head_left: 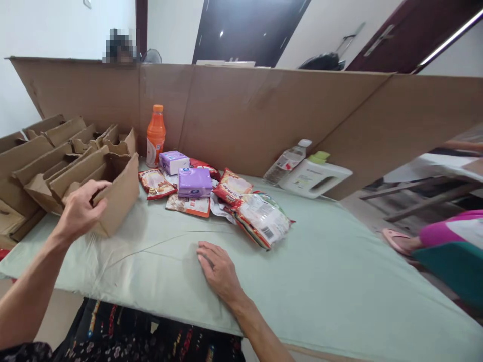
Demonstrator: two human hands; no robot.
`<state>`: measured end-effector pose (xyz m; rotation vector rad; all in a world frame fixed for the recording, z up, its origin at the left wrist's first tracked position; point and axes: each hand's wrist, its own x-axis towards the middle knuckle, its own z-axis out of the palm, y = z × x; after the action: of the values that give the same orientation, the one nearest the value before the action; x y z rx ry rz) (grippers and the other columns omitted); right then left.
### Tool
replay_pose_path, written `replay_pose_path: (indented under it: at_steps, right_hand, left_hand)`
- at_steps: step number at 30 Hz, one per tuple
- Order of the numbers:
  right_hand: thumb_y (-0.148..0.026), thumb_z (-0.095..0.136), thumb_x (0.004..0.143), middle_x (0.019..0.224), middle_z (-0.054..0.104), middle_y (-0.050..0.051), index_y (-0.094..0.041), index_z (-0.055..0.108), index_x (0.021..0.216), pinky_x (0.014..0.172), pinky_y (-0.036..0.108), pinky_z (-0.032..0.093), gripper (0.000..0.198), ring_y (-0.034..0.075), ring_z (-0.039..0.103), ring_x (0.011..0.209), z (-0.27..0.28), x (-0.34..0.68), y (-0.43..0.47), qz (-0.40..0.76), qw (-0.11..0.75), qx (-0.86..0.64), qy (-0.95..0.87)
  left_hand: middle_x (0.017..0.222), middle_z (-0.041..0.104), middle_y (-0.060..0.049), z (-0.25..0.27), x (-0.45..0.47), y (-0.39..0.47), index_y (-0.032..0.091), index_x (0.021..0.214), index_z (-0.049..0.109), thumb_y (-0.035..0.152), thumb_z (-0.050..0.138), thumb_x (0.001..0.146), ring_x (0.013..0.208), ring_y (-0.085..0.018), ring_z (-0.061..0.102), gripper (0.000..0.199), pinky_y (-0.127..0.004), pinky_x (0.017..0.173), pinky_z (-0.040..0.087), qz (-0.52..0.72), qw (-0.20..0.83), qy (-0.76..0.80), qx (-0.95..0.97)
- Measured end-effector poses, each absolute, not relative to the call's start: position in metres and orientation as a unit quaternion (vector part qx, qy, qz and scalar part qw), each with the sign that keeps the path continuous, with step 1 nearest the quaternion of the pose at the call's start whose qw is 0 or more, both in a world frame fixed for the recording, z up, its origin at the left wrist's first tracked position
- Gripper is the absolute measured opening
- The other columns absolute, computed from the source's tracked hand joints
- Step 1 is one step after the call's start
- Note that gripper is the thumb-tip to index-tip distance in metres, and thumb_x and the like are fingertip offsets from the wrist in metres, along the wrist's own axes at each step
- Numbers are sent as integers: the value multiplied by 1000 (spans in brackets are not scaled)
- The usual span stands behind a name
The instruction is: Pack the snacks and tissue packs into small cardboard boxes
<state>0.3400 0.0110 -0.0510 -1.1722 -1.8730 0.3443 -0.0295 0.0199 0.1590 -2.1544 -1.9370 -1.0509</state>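
Observation:
With my left hand (82, 208) I grip the near edge of a cardboard box (123, 201), its open top facing up at the left of the table. The thumb lies outside the wall; the other fingertips are partly hidden inside. My right hand (219, 271) rests on the pale green tablecloth (339, 281), fingers loosely stretched, holding nothing. Beyond it lies a pile: purple tissue packs (194, 182), red snack bags (232, 187), a small snack packet (156, 184), a flat pouch (187, 205) and a large clear-fronted bag (262, 218).
Several more cardboard boxes (33, 166) crowd the left side. An orange drink bottle (155, 136) stands by the cardboard wall (234, 120). A clear bottle (289, 163) and a white jug (315, 176) lean against it further right. A person's leg (433, 236) shows at far right.

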Motion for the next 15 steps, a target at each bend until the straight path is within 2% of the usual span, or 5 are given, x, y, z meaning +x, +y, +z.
replay_pose_path:
  at_steps: [5,8,10,12,15]
  right_hand:
    - [-43,66,89,115,80,12,-24,79,96,100,49,56,24,29,72,110,-36,350,12,272,526,-539,-599]
    - [-50,72,83,112,80,11,-23,79,96,102,47,54,31,27,72,107,-25,355,11,355,571,-559,-485]
    - [-49,76,79,111,80,10,-21,79,98,98,44,56,34,25,73,102,-20,355,9,386,589,-558,-438]
    - [-47,79,77,111,79,10,-21,78,99,89,40,57,34,24,73,99,-16,355,6,408,594,-553,-419]
    - [-49,79,79,107,79,9,-22,78,104,80,35,57,37,23,72,97,-12,349,-2,443,568,-539,-437]
  left_hand:
    - [84,77,-4,166,-9,-51,32,86,79,46,57,83,97,-29,73,27,-52,108,57,-303,-139,-527,-782]
    - [94,77,1,162,-9,-67,40,99,80,43,75,81,103,-28,73,19,-58,117,51,-336,-116,-473,-806]
    - [131,70,3,155,-20,-68,48,129,69,53,89,71,126,-30,65,61,-60,123,44,-409,-75,-431,-801]
    - [160,50,4,142,-38,-67,51,151,48,72,90,62,145,-34,50,100,-61,127,36,-452,-101,-410,-786]
    - [173,31,0,113,-68,-69,49,162,27,84,83,58,154,-41,38,123,-65,127,30,-404,-175,-446,-779]
